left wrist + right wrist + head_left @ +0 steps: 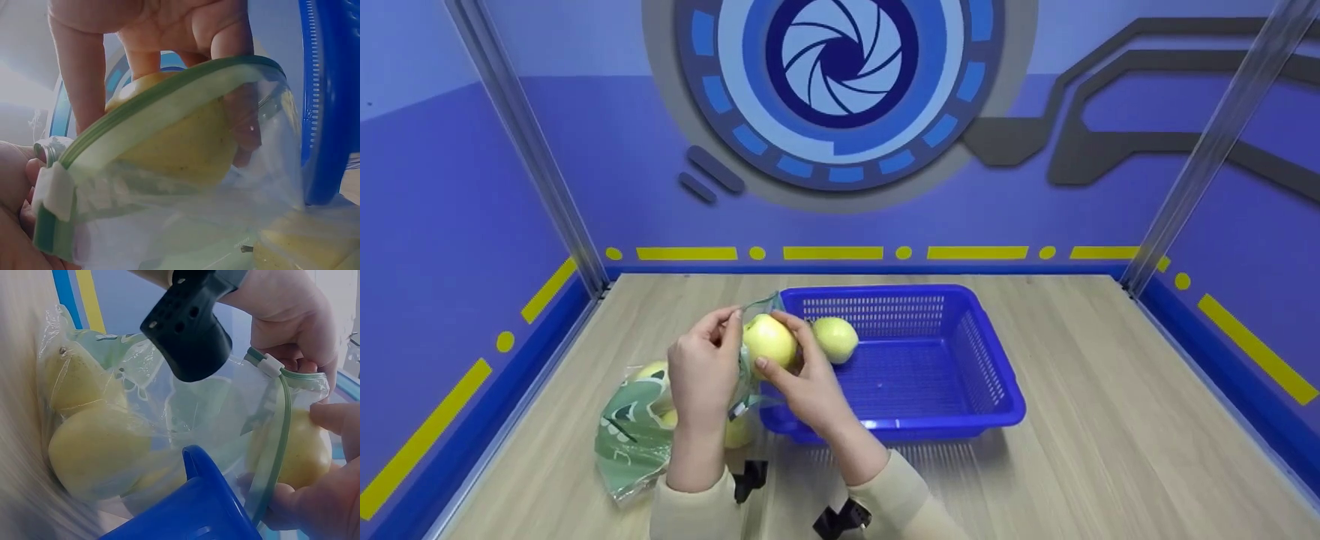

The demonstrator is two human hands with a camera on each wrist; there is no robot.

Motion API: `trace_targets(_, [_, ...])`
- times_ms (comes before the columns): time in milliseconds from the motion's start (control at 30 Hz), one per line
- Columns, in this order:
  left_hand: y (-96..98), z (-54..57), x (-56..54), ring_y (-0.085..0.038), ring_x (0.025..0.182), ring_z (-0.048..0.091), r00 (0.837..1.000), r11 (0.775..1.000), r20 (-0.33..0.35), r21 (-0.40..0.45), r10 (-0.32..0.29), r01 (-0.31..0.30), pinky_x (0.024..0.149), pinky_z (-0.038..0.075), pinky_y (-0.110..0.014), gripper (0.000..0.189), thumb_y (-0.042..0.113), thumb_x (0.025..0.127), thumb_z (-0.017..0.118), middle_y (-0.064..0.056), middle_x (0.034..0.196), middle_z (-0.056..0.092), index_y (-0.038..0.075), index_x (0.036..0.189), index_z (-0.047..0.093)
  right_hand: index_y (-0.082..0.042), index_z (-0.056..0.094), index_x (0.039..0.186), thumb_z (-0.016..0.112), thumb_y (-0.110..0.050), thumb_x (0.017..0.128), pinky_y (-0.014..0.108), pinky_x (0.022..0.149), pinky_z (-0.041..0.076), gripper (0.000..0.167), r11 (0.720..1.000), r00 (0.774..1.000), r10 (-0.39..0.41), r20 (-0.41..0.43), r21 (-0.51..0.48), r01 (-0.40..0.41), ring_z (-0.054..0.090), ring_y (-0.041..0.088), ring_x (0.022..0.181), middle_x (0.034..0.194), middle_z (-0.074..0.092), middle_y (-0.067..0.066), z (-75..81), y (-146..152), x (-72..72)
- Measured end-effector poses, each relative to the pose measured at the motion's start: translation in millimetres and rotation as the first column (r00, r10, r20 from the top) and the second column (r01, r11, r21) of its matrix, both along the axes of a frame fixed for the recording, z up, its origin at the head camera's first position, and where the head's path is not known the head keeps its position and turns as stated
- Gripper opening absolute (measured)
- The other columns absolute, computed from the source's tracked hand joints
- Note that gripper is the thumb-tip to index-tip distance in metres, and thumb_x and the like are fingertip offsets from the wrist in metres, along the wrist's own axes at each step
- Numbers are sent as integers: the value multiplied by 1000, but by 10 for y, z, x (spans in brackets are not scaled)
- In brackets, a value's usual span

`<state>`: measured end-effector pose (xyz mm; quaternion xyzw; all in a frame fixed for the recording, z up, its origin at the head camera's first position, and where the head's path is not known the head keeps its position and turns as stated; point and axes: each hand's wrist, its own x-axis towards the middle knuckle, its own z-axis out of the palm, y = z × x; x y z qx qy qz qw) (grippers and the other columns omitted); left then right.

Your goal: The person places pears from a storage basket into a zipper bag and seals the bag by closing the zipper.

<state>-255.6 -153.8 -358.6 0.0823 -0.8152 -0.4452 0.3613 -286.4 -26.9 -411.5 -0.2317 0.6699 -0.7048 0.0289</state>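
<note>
My right hand (816,386) grips a round yellow-green pear (769,343) between thumb and fingers. The pear sits at the mouth of a clear and green zip bag (631,429), part of it behind the film in the left wrist view. With its fingertips my left hand (703,371) pinches the bag's green zip rim, near the white slider (271,365). Several more pears (98,453) lie inside the bag on the table. Another pear (835,340) is in the blue basket (1009,401), just right of the held one.
The basket has slotted walls and stands on the wood-grain table (1110,420), its left edge close to the bag. Black wrist mounts (842,519) sit at both sleeves. Blue panels (585,150) enclose the back and sides.
</note>
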Motion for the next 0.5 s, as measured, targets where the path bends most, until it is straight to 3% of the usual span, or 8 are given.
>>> trace_targets(267, [4,1,14,-9,52,39,1000,1000,-10,-18,1,-1,50,30,-19,18,13,99,68,-6,63,57,0,104,79,-8,37,155,57,-7,103,49,117,41,55,990,991,91,-94,119,-79,50,34,140,154,45,18,-11,6,20])
trace_targets(500, [-10,-3,27,-4,50,37,1000,1000,-8,-8,-10,10,48,29,-20,19,15,100,68,-5,62,54,2,106,79,-6,47,148,43,8,100,43,99,56,50,985,987,152,-52,84,-148,59,34,132,142,59,19,30,3,50])
